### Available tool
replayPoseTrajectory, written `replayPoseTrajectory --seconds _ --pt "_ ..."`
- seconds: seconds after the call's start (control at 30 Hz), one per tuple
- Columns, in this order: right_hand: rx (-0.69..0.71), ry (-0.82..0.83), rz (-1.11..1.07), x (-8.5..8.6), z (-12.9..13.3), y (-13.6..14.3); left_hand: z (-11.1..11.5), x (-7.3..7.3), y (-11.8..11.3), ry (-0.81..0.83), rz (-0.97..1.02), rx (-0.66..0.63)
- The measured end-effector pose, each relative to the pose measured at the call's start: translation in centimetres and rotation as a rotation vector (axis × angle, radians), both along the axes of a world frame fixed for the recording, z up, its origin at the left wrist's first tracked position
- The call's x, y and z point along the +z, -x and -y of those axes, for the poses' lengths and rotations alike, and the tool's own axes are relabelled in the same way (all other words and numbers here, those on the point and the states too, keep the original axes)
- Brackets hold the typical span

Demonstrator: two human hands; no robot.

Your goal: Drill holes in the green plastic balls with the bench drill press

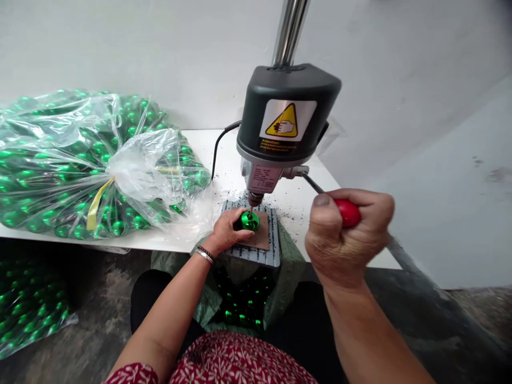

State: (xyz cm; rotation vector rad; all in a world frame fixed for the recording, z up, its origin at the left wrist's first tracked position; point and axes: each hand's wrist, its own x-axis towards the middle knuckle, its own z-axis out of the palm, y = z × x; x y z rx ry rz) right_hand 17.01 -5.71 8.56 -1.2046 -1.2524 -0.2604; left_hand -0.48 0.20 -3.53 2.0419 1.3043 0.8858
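Observation:
My left hand (231, 229) pinches a shiny green ball (250, 221) between thumb and fingers. The ball rests on a brown board (261, 234) atop the grey slotted base (273, 250) of a bench drill press (288, 117). Right above the ball is the drill chuck (255, 199), its bit reaching down to the ball's top; whether it has entered is too small to tell. My right hand (347, 229) is closed around the red knob (349, 213) of the drill press's feed lever (312, 183).
A large tied plastic bag (64, 170) of green balls covers the table's left side. More green balls lie in a green sack (242, 304) below the base, and another bag (32, 304) sits on the floor. Dark shavings litter the white table (320, 213). A black cable (216, 149) runs behind.

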Motion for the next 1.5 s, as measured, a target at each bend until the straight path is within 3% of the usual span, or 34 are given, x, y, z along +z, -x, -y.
replayPoseTrajectory --seconds 0.47,0.53,0.63,0.73,0.8,0.93,1.03,1.1,1.17,1.27,1.3,1.37,1.5 --pt "0.045 -0.098 0.011 -3.2 0.0 0.3 -0.1 -0.1 0.0 0.011 0.025 0.003" --pt "0.041 -0.106 -0.005 -2.3 -0.3 0.2 0.0 0.1 -0.1 0.015 0.031 0.011" --pt "0.056 -0.089 -0.055 1.3 -1.5 -0.1 0.4 0.3 -0.1 0.027 0.057 0.022" --pt "0.128 0.140 -0.140 5.8 -3.2 -0.3 1.3 0.5 0.2 0.040 0.112 0.012" --pt "0.081 0.245 -0.192 7.8 -4.0 -0.2 2.1 0.5 0.6 0.027 0.111 -0.024" --pt "0.021 0.306 -0.222 8.5 -4.5 -0.1 4.6 1.3 1.7 -0.011 -0.008 -0.215" --pt "-0.005 0.290 -0.202 7.6 -4.8 -0.4 6.8 2.7 3.3 -0.040 0.010 -0.235" --pt "-0.009 0.276 -0.200 7.1 -5.0 -0.7 7.8 3.6 5.0 -0.081 0.079 -0.142" --pt "-0.011 0.268 -0.219 6.9 -5.3 -0.9 7.7 4.2 7.2 -0.164 0.090 0.090" --pt "-0.019 0.259 -0.235 6.8 -5.3 -1.0 5.3 4.4 10.4 -0.251 -0.136 0.565" --pt "-0.024 0.259 -0.231 6.9 -5.3 -1.0 4.0 4.4 11.3 -0.199 -0.269 0.646" --pt "-0.038 0.267 -0.226 6.9 -5.1 -0.9 1.2 4.4 12.6 -0.033 -0.503 0.697" --pt "-0.035 0.272 -0.209 6.8 -4.9 -0.9 -2.7 4.9 13.4 0.173 -0.615 0.690"
